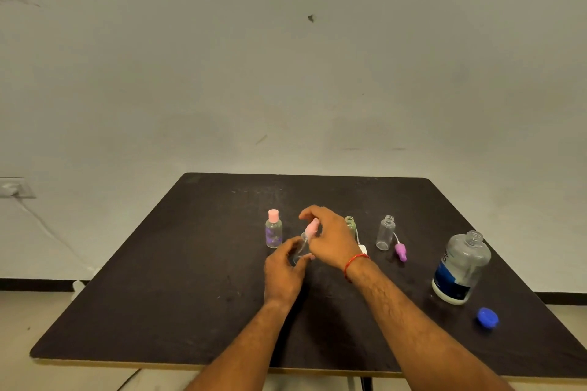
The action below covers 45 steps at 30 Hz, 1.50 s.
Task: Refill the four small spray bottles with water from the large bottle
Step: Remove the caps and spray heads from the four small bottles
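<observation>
Far left on the table (158, 295), a pink-capped bottle (273, 230) is standing upright w/ its cap on. It's sitting just beside the hands, prob. parked out of the way. Can't tell if it's holding water.

Next, the left hand (282, 270) is curling its fingers round the held bottle (301, 249), a small clear one, bracing it low near the tabletop so it isn't turning or tipping. The right hand (330, 238), w/ a red thread (355, 263) at the wrist, is coming over the top and pinching the pink spray head (311, 228) btwn thumb and fingertips. That's a twisting grip, one hand anchoring and the other working the thread. Whether it's going on or coming off, I can't tell, and the fill level isn't visible either.

Right of that, a green bottle (350, 223) is peeking out behind the right hand, neck open, w/ a white spray head (362, 247) lying near it, partly hidden by the wrist. Then an open clear bottle (386, 233) is standing w/ its purple spray head (401, 251) lying just beside its base. Prob. both are waiting uncapped for pouring.

Further right, well apart, the large bottle (460, 267) is standing upright and uncapped, ready to pour. Its blue cap (487, 317) is lying nearer the table's front-right edge.
</observation>
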{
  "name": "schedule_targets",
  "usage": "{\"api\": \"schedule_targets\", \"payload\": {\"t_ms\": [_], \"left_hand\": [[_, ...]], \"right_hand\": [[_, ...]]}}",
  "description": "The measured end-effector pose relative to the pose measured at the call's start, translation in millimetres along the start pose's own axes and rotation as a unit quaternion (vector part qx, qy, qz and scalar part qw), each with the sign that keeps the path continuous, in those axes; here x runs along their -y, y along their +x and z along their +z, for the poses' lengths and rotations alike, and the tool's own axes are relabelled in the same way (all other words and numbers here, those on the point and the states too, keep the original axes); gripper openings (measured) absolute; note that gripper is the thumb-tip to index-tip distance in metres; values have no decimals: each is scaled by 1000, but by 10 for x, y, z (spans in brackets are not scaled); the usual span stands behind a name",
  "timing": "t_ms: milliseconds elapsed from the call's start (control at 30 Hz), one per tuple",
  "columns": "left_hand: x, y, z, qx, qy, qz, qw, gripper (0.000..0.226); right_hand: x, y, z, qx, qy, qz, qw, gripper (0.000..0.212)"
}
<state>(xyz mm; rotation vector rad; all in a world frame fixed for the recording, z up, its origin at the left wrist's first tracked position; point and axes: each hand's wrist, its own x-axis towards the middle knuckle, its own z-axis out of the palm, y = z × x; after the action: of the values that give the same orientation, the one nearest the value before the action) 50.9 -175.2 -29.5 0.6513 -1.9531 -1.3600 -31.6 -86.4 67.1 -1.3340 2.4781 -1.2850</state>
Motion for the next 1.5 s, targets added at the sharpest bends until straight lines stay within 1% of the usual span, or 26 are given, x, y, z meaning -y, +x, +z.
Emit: {"api": "schedule_targets", "payload": {"t_ms": [100, 167, 333, 467, 567, 633, 800, 967, 1033, 1167, 1367, 1500], "left_hand": [[6, -3, 2, -1, 3, -4, 1000, 41], [9, -1, 2, 0, 14, -7, 1000, 41], [-41, -16, -20, -8, 27, -9, 1000, 38], [-58, -24, -21, -22, 32, -5, 999, 37], [-65, -15, -19, -33, 23, -7, 999, 39], [-73, 2, 0, -41, 19, -8, 999, 41], [-33, 73, 45, -38, 46, -17, 998, 34], [-55, 201, 116, -32, 59, -34, 997, 31], [-53, 264, 151, -24, 69, -41, 996, 31], [-32, 367, 205, -17, 70, -48, 996, 35], [12, 427, 268, -23, 51, -47, 997, 39], [-3, 401, 253, -29, 38, -39, 998, 38]], "right_hand": [[-30, 12, 27, -33, -32, 23, 999, 21], [-42, 17, 13, -46, -63, 16, 997, 11], [-8, 2, -160, -93, -56, -21, 994, 21], [40, -141, -401, -153, -34, -30, 987, 18], [-27, -295, -499, -214, -8, -15, 977, 18], [-154, -376, -458, -233, 10, 25, 972, 17], [-426, -446, -96, -251, 56, 108, 960, 18], [-572, -397, 232, -226, 17, 164, 960, 13], [-600, -363, 324, -213, 2, 173, 962, 13], [-606, -305, 379, -213, -11, 174, 962, 15], [-670, -239, 406, -211, -29, 165, 963, 15], [-683, -219, 418, -197, -38, 163, 966, 14]]}}
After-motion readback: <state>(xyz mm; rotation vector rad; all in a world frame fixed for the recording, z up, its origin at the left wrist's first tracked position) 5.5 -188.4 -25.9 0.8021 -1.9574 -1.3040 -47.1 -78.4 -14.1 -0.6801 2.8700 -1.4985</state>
